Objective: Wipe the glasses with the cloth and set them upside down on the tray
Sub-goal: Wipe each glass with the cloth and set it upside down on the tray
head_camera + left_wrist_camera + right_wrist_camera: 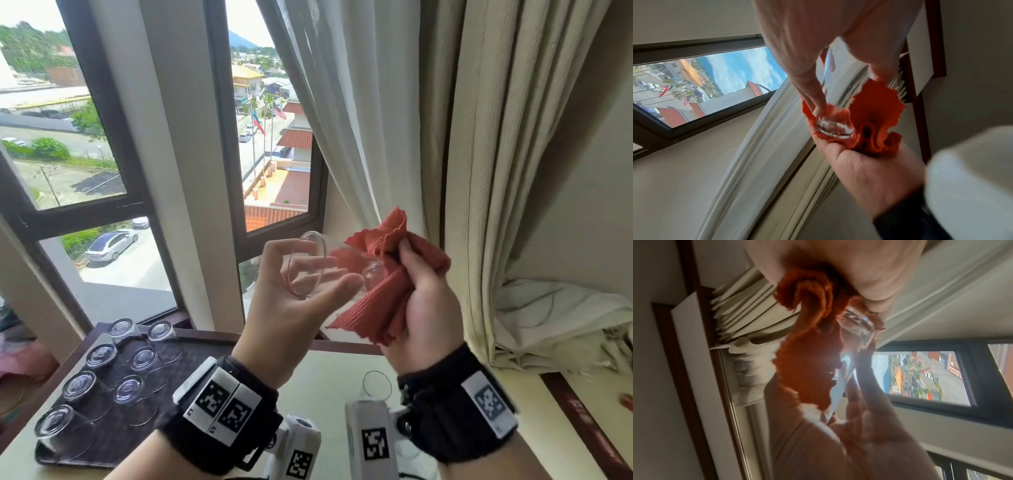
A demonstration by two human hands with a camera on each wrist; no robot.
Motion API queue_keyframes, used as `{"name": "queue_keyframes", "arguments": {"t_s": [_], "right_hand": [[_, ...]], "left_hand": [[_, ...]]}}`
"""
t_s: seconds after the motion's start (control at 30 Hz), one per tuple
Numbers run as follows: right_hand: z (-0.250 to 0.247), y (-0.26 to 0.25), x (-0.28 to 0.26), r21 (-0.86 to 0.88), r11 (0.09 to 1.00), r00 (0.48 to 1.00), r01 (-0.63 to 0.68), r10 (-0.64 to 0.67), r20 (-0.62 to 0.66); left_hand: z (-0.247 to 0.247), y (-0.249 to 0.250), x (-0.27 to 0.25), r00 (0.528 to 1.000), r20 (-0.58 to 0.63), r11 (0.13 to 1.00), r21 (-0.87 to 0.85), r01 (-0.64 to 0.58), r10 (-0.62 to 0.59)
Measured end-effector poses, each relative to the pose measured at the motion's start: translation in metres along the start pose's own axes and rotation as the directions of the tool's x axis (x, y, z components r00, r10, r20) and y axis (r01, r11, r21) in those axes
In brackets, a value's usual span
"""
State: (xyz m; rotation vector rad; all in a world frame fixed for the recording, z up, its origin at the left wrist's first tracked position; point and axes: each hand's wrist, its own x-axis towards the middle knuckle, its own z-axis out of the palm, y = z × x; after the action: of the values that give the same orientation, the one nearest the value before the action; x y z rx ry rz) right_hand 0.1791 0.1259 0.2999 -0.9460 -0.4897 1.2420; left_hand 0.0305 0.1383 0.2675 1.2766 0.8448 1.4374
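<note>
— What has the left hand got?

— A clear glass, held sideways in the air. The thumb lies along its near side and the fingers curl round the far side, showing through the wall. The open mouth is at the finger side; the thick base points away, toward the right hand.

— And the right?

— Its fingers are bunched round a red cloth, thumb pressing the folds. The base of the glass sits against the cloth, just past the left fingertips. In the left wrist view the base is nested in the cloth over the right palm, with one left fingertip touching the glass just above it. The right wrist view is blurred; I can only make out cloth and a bit of glass there.

— Where are the other glasses?

— Below the left wrist, a dark tray with seven upside-down glasses in two rows. One upright glass stands on the table between the two wrists, off the tray.

— Anything beyond the fingers?

— A window with a street view, and curtains beyond the right hand.
</note>
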Motion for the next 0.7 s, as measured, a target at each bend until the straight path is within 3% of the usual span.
{"name": "queue_keyframes", "arguments": {"t_s": [0.13,0.2,0.27,0.3,0.37,0.43,0.53,0.63,0.7], "right_hand": [[-0.001,0.020,-0.016,-0.079,0.996,0.999,0.036,-0.032,0.040],[0.002,0.026,-0.018,-0.213,0.956,0.978,0.200,-0.208,-0.013],[0.005,0.024,-0.016,-0.295,0.879,0.926,0.376,-0.371,0.074],[0.006,0.021,-0.011,-0.289,0.869,0.916,0.401,-0.384,0.118],[0.009,0.009,-0.004,-0.238,0.918,0.948,0.317,-0.302,0.099],[0.006,0.003,0.004,-0.128,0.984,0.991,0.127,-0.121,0.050],[0.005,0.008,0.003,-0.004,1.000,0.997,-0.027,0.027,0.077],[0.007,0.024,-0.010,0.082,0.995,0.997,-0.049,0.044,0.067],[0.005,0.037,-0.019,0.048,0.999,0.997,0.022,-0.025,0.073]], "left_hand": [[-0.005,-0.003,0.006,0.994,-0.103,0.997,-0.068,0.032,-0.039],[-0.005,-0.002,0.006,0.992,-0.118,0.998,-0.055,0.039,-0.045],[-0.005,0.000,0.002,0.995,-0.094,0.999,-0.038,0.029,-0.032],[-0.005,0.000,0.000,0.997,-0.073,0.999,-0.042,0.018,-0.021],[-0.005,0.002,-0.005,0.999,-0.038,0.997,-0.080,-0.008,0.005],[-0.005,0.005,-0.006,0.999,-0.018,0.994,-0.095,-0.047,0.046],[-0.005,0.010,-0.005,0.995,-0.027,0.993,-0.065,-0.098,0.097],[-0.005,0.013,0.000,0.992,-0.066,0.994,-0.014,-0.110,0.109],[-0.007,0.013,0.004,0.992,-0.086,0.995,0.026,-0.095,0.097]]}}
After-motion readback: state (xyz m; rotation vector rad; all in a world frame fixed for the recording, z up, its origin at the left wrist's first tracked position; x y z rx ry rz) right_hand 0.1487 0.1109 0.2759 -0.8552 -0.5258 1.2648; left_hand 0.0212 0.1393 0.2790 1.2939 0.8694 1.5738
